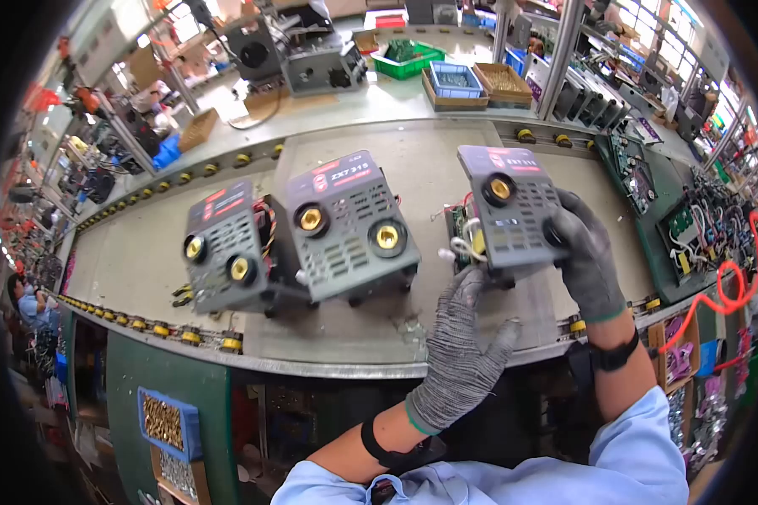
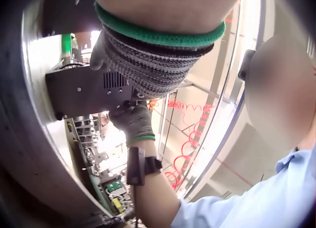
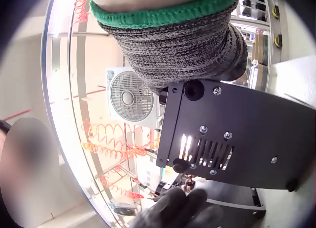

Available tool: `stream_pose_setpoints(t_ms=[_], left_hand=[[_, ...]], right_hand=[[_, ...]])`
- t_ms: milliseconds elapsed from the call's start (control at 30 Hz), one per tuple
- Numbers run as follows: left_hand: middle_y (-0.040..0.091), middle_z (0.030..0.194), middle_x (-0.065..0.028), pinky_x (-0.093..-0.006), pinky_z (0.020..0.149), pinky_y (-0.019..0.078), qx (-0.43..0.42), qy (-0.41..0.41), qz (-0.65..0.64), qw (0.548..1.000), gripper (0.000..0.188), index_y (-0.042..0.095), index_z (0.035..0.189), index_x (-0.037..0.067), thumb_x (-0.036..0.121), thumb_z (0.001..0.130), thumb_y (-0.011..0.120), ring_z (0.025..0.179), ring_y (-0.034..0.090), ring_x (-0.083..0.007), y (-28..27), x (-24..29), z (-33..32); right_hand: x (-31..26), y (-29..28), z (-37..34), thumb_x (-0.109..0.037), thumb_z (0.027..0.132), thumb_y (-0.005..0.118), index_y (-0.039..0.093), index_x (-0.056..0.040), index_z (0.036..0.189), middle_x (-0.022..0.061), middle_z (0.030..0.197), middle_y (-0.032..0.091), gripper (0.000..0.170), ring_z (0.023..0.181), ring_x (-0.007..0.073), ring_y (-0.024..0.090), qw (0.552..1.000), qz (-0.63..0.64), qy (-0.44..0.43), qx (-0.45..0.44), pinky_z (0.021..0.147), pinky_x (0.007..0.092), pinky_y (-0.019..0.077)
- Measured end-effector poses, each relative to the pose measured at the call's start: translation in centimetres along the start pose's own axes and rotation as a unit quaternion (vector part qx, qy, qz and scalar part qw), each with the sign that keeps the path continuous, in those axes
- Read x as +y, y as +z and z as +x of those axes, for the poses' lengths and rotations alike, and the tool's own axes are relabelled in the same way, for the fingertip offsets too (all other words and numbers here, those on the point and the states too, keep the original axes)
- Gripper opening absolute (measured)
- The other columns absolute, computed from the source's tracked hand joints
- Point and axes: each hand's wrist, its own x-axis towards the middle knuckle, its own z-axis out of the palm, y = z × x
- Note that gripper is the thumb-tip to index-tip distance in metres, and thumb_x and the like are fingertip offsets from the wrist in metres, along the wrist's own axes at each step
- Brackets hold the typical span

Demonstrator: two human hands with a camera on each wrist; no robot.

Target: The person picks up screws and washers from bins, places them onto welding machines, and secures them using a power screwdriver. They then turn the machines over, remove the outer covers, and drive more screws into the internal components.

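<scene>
My gloved right hand (image 1: 585, 248) grips the right side of a grey welding machine (image 1: 514, 220) that has brass sockets on its front. In the right wrist view, the machine's dark underside (image 3: 237, 144) shows vents, screws and rubber feet. The left hand (image 1: 467, 345), also gloved, reaches to the machine's lower left corner, thumb spread and fingers extended. Its fingertips lie close to white wires (image 1: 465, 246) hanging out of the open side. Two similar machines stand to the left: one in the middle (image 1: 349, 227) marked ZX7 315, the other (image 1: 227, 244) farther left.
Yellow-black rollers (image 1: 189, 335) line the work surface (image 1: 345, 347). Blue (image 1: 455, 80) and green (image 1: 407, 57) bins sit at the back. Circuit boards and wiring (image 1: 691, 223) lie at right, beside a coiled red hose (image 1: 737, 286). A blue tray (image 1: 168, 422) of brass parts is at lower left.
</scene>
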Motion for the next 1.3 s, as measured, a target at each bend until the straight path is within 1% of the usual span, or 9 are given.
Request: stream_pose_setpoints(t_ms=[67, 367, 500, 533, 567, 667, 900, 1100, 1300], left_hand=[[0.058, 0.137, -0.0238, -0.0475, 0.103, 0.0522, 0.002, 0.053, 0.123, 0.991, 0.065, 0.053, 0.144, 0.001, 0.021, 0.088, 0.080, 0.121, 0.061, -0.0362, -2.0, -0.7, 0.7], [0.060, 0.067, -0.0152, -0.0473, 0.070, 0.0491, 0.113, 0.048, 0.366, 0.922, 0.023, 0.062, 0.079, 0.006, 0.020, 0.089, 0.077, 0.070, 0.062, -0.0382, -20.9, 9.8, -19.5], [0.067, 0.090, -0.0233, -0.0496, 0.076, 0.0524, 0.135, 0.018, 0.701, 0.701, 0.019, 0.062, 0.091, 0.003, 0.021, 0.098, 0.065, 0.088, 0.068, -0.0389, -34.7, 11.5, -26.9], [0.068, 0.102, -0.0249, -0.0510, 0.083, 0.0538, 0.242, -0.074, 0.592, 0.766, 0.022, 0.065, 0.104, 0.004, 0.024, 0.097, 0.064, 0.097, 0.068, -0.0413, -38.8, 11.2, -28.8], [0.069, 0.103, -0.0245, -0.0509, 0.086, 0.0540, 0.244, -0.168, 0.627, 0.721, 0.024, 0.067, 0.107, 0.005, 0.026, 0.095, 0.066, 0.099, 0.068, -0.0418, -42.3, 11.7, -30.4], [0.073, 0.105, -0.0229, -0.0485, 0.094, 0.0543, 0.161, -0.376, 0.640, 0.651, 0.031, 0.073, 0.109, 0.009, 0.031, 0.088, 0.071, 0.104, 0.070, -0.0403, -51.4, 10.5, -35.7], [0.075, 0.111, -0.0192, -0.0449, 0.097, 0.0553, 0.149, -0.377, 0.608, 0.682, 0.034, 0.078, 0.110, 0.011, 0.032, 0.084, 0.071, 0.108, 0.071, -0.0371, -52.2, 10.5, -36.7], [0.076, 0.101, -0.0203, -0.0448, 0.093, 0.0562, 0.018, -0.546, 0.545, 0.635, 0.042, 0.079, 0.106, 0.008, 0.039, 0.079, 0.078, 0.100, 0.073, -0.0360, -52.8, 15.4, -41.9], [0.065, 0.133, -0.0274, -0.0463, 0.111, 0.0478, 0.090, -0.492, 0.555, 0.665, 0.093, 0.057, 0.145, 0.005, 0.048, 0.067, 0.087, 0.125, 0.062, -0.0410, -49.6, 10.3, -44.7]], right_hand=[[0.2, 1.2, 3.0, -0.047, 0.099, 0.064, 0.060, -0.0110, 0.140, -0.0014, 0.118, 0.066, 0.055, 0.095, 0.0124, 0.062, 0.995, -0.043, 0.080, 0.041, 0.071, 0.0304, 0.0532], [0.1, -11.2, -12.3, -0.018, 0.095, 0.069, 0.066, 0.0034, 0.113, 0.0052, 0.086, 0.062, 0.029, 0.079, 0.0133, 0.056, 0.895, -0.422, -0.127, -0.064, 0.072, 0.0348, 0.0494], [3.7, -21.4, -18.6, -0.017, 0.075, 0.079, 0.063, -0.0015, 0.094, 0.0149, 0.090, 0.062, 0.029, 0.092, 0.0323, 0.061, 0.696, -0.689, -0.195, -0.045, 0.081, 0.0427, 0.0482], [4.8, -23.1, -18.6, -0.017, 0.073, 0.080, 0.063, -0.0022, 0.093, 0.0151, 0.091, 0.062, 0.030, 0.095, 0.0324, 0.061, 0.656, -0.718, -0.226, -0.053, 0.082, 0.0434, 0.0474], [5.8, -24.9, -18.5, -0.017, 0.072, 0.081, 0.062, -0.0029, 0.092, 0.0153, 0.092, 0.062, 0.031, 0.098, 0.0325, 0.061, 0.613, -0.745, -0.257, -0.058, 0.083, 0.0442, 0.0466], [10.4, -30.1, -16.3, -0.040, 0.068, 0.086, 0.072, -0.0076, 0.097, 0.0127, 0.090, 0.067, 0.045, 0.090, 0.0293, 0.065, 0.449, -0.882, 0.064, -0.128, 0.082, 0.0361, 0.0519], [4.6, -21.8, -17.4, -0.061, 0.084, 0.072, 0.078, -0.0215, 0.112, 0.0069, 0.116, 0.077, 0.049, 0.107, 0.0249, 0.073, 0.341, -0.878, 0.149, -0.302, 0.087, 0.0415, 0.0590], [-3.4, -16.6, -16.4, -0.058, 0.082, 0.076, 0.076, -0.0145, 0.097, 0.0112, 0.097, 0.074, 0.046, 0.088, 0.0267, 0.071, 0.383, -0.852, 0.186, -0.305, 0.076, 0.0429, 0.0554], [-13.4, -11.7, -17.5, -0.056, 0.079, 0.080, 0.075, -0.0076, 0.082, 0.0155, 0.078, 0.071, 0.048, 0.068, 0.0284, 0.068, 0.476, -0.800, 0.190, -0.314, 0.064, 0.0443, 0.0518]])
